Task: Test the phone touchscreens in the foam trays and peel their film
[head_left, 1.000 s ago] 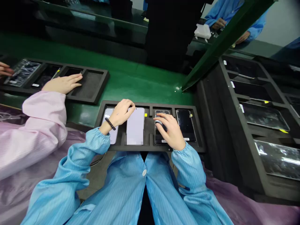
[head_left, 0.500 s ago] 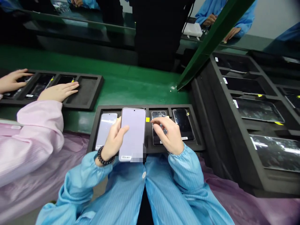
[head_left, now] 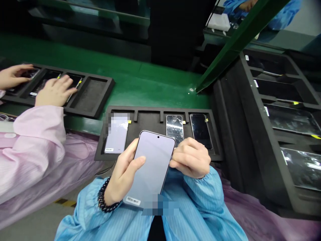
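Observation:
My left hand (head_left: 123,175) is closed round the left side of a smartphone (head_left: 154,160), its thumb on the lit, pale lilac screen. The phone is tilted, with a white label at its lower left. At the phone's right edge, my right hand (head_left: 192,158) has its fingers curled and pressed together; their tips hide whatever they pinch. Behind both hands lies a black foam tray (head_left: 148,123). It holds a lit phone (head_left: 117,134) on the left, and a dark phone with a scratched-looking film (head_left: 175,127) and another dark phone (head_left: 200,129) on the right.
To the left, a co-worker's hands (head_left: 55,90) are over another foam tray (head_left: 100,100) with phones. Stacked foam trays (head_left: 253,110) holding phones stand on the right. A green post (head_left: 225,53) rises from the green bench (head_left: 150,82). Across it, another person's blue sleeve (head_left: 286,15) shows.
The phone has come nearer my body, moved right and tilted. My right hand has moved down to its right edge and its fingers have closed; the yellow tab there is now hidden or gone.

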The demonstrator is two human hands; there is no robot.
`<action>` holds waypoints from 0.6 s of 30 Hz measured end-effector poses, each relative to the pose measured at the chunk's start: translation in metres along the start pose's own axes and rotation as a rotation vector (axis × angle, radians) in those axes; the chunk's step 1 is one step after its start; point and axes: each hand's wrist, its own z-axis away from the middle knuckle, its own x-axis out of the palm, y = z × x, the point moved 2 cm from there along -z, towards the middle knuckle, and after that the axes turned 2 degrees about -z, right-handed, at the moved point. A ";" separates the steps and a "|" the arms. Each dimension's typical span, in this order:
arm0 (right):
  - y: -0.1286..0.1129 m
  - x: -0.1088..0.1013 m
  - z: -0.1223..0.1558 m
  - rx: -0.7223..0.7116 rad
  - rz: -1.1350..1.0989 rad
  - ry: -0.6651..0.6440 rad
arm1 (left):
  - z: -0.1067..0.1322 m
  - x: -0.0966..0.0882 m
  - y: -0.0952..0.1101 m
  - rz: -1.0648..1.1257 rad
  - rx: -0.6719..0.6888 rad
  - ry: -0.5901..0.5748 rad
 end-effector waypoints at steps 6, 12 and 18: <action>-0.011 0.001 0.000 -0.076 -0.033 0.021 | 0.006 0.003 0.002 -0.025 0.047 0.043; -0.012 -0.003 0.000 -0.046 -0.047 0.012 | 0.011 0.002 0.004 -0.030 0.055 0.029; -0.012 -0.003 0.000 -0.068 -0.042 -0.004 | 0.011 0.002 0.008 -0.008 0.049 0.029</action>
